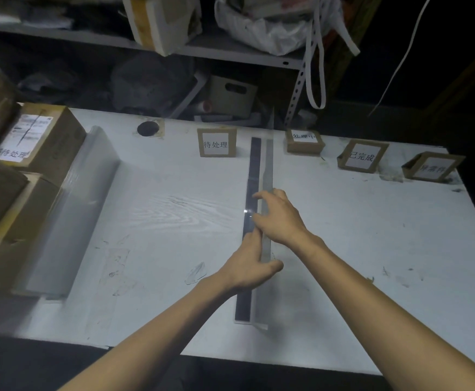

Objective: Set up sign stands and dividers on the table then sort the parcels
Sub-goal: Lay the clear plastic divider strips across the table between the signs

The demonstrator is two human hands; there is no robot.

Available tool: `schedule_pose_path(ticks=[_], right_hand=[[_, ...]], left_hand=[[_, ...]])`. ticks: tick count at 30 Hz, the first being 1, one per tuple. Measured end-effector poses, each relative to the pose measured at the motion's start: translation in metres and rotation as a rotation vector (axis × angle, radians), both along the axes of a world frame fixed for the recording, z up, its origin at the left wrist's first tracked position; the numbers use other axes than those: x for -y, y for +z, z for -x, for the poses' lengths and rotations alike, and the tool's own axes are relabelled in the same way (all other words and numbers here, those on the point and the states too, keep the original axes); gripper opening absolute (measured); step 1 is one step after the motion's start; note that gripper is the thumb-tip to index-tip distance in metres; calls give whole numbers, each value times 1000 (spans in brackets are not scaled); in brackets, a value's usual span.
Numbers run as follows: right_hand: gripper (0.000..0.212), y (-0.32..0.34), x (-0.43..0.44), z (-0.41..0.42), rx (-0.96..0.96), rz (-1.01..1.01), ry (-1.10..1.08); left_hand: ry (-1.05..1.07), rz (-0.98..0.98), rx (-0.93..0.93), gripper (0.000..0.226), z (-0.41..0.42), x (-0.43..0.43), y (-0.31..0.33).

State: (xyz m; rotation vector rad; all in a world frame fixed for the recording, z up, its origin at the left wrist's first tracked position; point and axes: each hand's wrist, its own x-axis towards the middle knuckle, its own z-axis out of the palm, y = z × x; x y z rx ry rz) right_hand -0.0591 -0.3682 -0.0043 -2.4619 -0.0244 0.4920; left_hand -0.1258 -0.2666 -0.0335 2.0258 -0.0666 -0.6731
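With left hand (pixel 247 263) pinching and right hand (pixel 280 218) curled over the divider (pixel 256 159), press evenly, keeping it square.

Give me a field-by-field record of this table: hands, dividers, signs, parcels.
left hand: pinches the centre divider's pane near its front end
right hand: fingers laid across the same divider farther back; grip unclear
centre divider: upright, running front to back on the table
second divider: at left, beside the parcels
sign stands: four along the back; one left of the centre divider, three right
parcels: cardboard boxes stacked at the left edge
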Motion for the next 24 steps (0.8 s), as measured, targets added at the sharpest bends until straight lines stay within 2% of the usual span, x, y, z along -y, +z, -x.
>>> schedule_pose_path(ticks=[6,11,17,20,24], right_hand=[[50,8,6,-1,12,-62,-47],[45,18,30,-22,77,-130,-179],[40,18,83,-102,202,45,-144],[36,13,106,-158,187,122,-93],[41,-3,128,-228,151,194,-37]], left_hand=[[46,-17,109,85,-10,4,9],[124,11,248,83,-42,10,26],[188,17,594,44,-110,34,47],[223,-1,640,35,-152,51,46],[238,-47,687,29,-193,66,36]])
